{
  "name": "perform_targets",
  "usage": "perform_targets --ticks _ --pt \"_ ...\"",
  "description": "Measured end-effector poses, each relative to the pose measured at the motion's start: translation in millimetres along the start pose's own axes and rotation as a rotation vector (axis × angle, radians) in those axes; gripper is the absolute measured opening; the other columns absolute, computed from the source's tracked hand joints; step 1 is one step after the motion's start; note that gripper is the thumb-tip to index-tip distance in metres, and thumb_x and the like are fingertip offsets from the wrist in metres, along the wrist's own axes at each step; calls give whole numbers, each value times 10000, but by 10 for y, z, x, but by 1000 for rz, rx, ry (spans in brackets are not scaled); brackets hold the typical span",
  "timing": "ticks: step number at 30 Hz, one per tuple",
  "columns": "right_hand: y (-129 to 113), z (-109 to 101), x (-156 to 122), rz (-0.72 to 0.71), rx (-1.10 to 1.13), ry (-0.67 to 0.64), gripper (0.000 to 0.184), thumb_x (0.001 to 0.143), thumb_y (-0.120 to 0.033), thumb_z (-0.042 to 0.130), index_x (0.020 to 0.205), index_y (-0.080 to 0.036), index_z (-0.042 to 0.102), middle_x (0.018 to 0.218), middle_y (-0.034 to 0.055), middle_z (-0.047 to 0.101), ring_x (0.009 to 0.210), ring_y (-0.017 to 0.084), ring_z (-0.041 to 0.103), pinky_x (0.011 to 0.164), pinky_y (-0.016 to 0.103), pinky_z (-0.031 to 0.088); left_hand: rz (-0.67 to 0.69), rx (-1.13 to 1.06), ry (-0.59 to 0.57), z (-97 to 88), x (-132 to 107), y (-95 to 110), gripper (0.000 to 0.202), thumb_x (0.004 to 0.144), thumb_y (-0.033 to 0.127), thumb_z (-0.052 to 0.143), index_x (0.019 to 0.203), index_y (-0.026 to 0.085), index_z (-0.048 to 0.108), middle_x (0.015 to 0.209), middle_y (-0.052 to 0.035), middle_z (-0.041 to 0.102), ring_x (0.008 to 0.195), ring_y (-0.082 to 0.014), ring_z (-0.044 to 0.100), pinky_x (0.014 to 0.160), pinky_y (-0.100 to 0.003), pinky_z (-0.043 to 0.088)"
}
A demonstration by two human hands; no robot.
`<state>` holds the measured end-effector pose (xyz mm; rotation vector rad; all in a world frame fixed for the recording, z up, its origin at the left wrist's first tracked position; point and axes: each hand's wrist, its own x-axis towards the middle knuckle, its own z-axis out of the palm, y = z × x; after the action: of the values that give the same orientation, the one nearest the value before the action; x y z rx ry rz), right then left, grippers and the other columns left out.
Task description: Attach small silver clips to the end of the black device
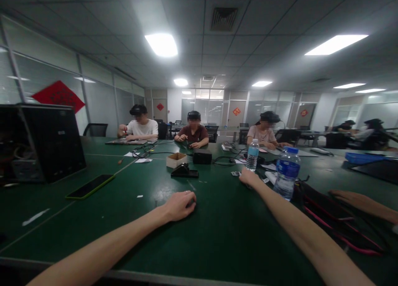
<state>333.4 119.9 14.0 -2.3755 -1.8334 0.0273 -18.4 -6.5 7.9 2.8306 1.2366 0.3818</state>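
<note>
My left hand (pixel 180 205) rests on the green table (pixel 214 240) with its fingers curled in; whether anything is inside is hidden. Ahead of it sit a black stand-like device (pixel 184 171), an open cardboard box (pixel 176 160) and a black box (pixel 202 156). My right hand (pixel 249 177) is stretched forward, closed and low over the table, by some small flat pieces (pixel 236 174). A dark bit shows under its fingers, too small to name. Just behind that hand stands a small water bottle (pixel 253 155), and a larger blue-capped bottle (pixel 287 173) is to its right.
A phone in a green case (pixel 91 186) and a black computer case (pixel 51 141) are on the left. Another person's hand (pixel 362 201) lies by a black bag with pink trim (pixel 329 211) at right. Several people sit across the table. Cables (pixel 225 160) run along the middle.
</note>
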Motion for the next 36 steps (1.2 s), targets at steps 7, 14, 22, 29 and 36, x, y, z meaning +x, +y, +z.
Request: perform_targets --ticks 7,14,22,29,36 --pt "219 211 363 -62 -74 52 512 895 -123 432 1388 -252 385 1405 169 360 1279 324 406 927 424 400 14 -23 -18 -13 -2 -3 149 907 269 479 993 199 579 925 -30 621 813 -169 595 698 -265 435" --pt "226 371 544 -124 -138 8 494 893 -148 487 1366 -275 434 1385 160 360 1241 343 417 918 437 388 9 -45 -16 -10 -3 4 132 899 257 493 970 201 589 933 -32 626 813 -171 601 700 -266 446" --pt "247 440 567 -92 -155 24 510 916 -183 424 1418 -247 357 1400 182 331 1233 351 428 930 446 375 11 -47 -28 -14 6 9 124 903 260 497 963 201 587 933 -30 619 819 -172 599 698 -265 443" --pt "240 458 612 -76 -168 1 456 915 -200 446 1366 -272 449 1422 171 303 1239 375 424 926 464 380 -3 -43 -40 -40 8 35 129 899 255 496 965 198 592 937 -36 624 814 -173 597 705 -265 448" --pt "292 487 638 -71 -156 24 537 918 -199 405 1445 -240 311 1422 175 317 1244 347 435 950 444 372 3 -75 -37 -34 -3 19 117 908 256 495 952 201 588 927 -33 620 791 -162 591 684 -257 445"
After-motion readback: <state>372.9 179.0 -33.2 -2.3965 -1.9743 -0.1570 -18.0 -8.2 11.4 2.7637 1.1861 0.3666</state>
